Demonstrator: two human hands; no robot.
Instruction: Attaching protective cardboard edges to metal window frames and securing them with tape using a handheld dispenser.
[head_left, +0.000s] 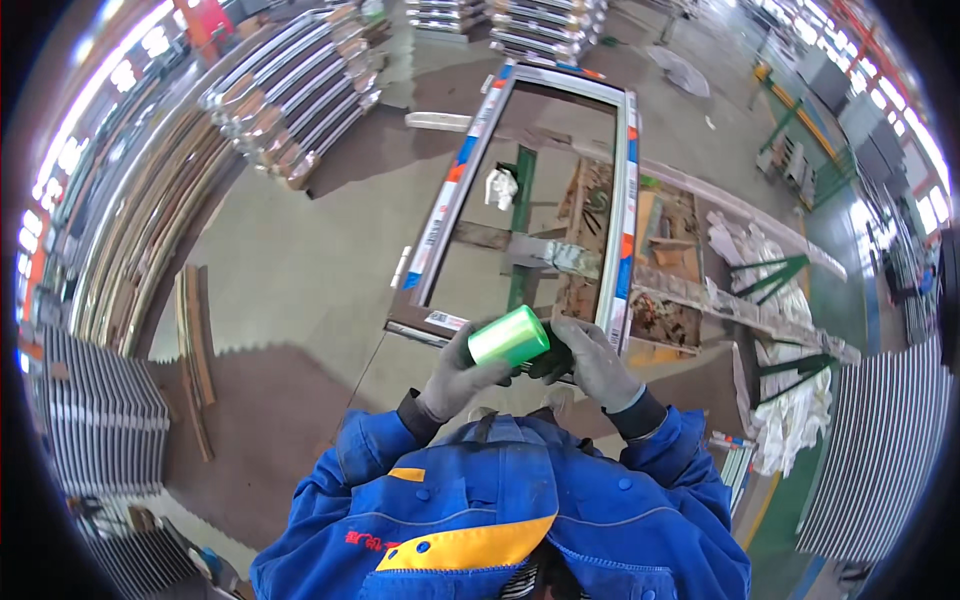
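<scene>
A shiny green roll of tape or film (508,338) lies tilted in my left hand (452,380), which is closed around it from the left and below. My right hand (598,365) is at the roll's right end, its dark-palmed fingers curled in. Whatever those fingers pinch is hidden. Grey gloves cover both hands. Just beyond them a long rectangular metal frame (452,182), with blue, white and orange film strips along its sides, rests on a work stand. Its near end comes close to my hands.
Under the frame, the stand has padded arms (570,257) and a wooden tray (672,235) with scraps. Stacked wrapped profiles (295,95) stand at the far left, long bars (165,190) nearer. Ribbed stacks (105,415) (880,450) flank me; crumpled white sheeting (790,420) hangs at right.
</scene>
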